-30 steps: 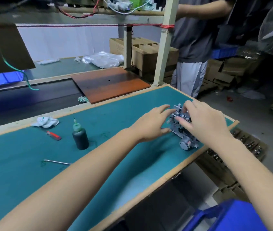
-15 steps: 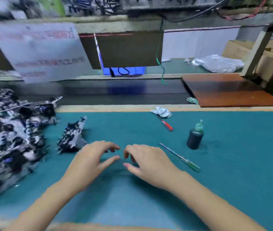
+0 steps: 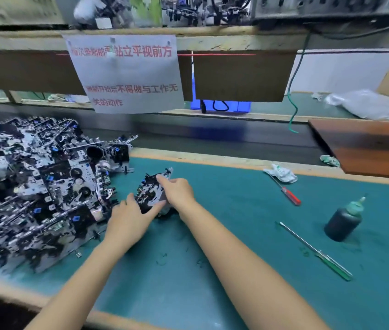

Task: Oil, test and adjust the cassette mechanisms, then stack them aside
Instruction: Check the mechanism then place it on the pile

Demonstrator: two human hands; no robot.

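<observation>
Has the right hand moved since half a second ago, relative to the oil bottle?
Yes. The right hand has gone left, away from the oil bottle, and now grips a cassette mechanism beside the pile.

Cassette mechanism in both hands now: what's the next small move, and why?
Probably lift the cassette mechanism clear of the pile and bring it toward the oil bottle. Left hand and right hand both grip it, and the bottle and screwdrivers lie untouched.

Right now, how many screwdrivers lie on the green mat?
2: a red-handled screwdriver beside the white rag, and a green-handled screwdriver near the dark oil bottle. The pile may hide others.
</observation>
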